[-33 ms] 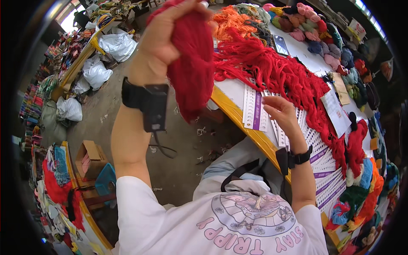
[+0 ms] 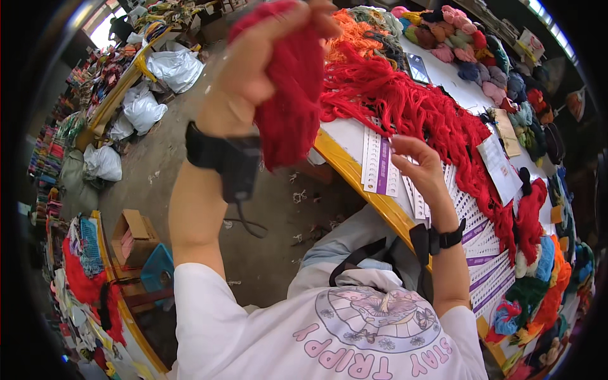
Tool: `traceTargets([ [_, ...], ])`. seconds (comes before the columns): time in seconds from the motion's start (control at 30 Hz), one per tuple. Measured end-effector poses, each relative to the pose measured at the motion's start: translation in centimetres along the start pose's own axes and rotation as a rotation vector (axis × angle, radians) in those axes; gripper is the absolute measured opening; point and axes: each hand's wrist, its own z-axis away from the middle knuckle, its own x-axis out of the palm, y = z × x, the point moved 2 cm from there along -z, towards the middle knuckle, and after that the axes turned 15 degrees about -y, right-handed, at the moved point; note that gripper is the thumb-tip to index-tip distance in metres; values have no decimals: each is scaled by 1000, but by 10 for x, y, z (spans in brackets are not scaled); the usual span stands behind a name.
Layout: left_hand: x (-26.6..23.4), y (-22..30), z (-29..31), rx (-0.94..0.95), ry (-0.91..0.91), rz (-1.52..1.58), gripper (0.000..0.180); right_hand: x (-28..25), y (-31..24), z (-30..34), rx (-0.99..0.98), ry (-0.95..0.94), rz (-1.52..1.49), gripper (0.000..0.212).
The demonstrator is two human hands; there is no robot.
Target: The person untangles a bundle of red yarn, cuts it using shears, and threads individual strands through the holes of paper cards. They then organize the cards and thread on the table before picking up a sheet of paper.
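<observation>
My left hand (image 2: 253, 69) is raised over the aisle, closed around a thick bundle of red yarn (image 2: 292, 107) that hangs below the fingers. Motion blurs this hand and the yarn. On the right, my right hand (image 2: 419, 168) is above the table edge, thumb and index finger curled toward each other. A thin red strand ends beside those fingertips; whether they grip it is hard to see. Beyond them a large tangled heap of red yarn (image 2: 405, 98) spreads across the table. White and purple cards with rows of holes (image 2: 380, 161) lie under and beside my right hand.
The white table has a yellow taped edge (image 2: 345, 163). On it are orange yarn (image 2: 348, 35), a phone (image 2: 417, 67), paper sheets (image 2: 500, 168) and many-coloured skeins (image 2: 456, 28). White sacks (image 2: 174, 68), a cardboard box (image 2: 135, 237) and a blue basket (image 2: 157, 266) stand left.
My left hand has shifted a little to the right with the red yarn bundle, whose lower end has risen. My right hand has moved up slightly.
</observation>
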Motion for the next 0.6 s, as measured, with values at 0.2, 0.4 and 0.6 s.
traceTargets([
  [0.2,56,-61,47,81,-304,-1048,74,79,-62,-33,-86,-340,-215,30],
  [0.4,-33,-146,109,243,68,982,68,98,5,-5,-6,-502,253,40],
  [0.6,-26,-159,71,311,-49,873,29,2,39,-34,-38,-73,337,40],
])
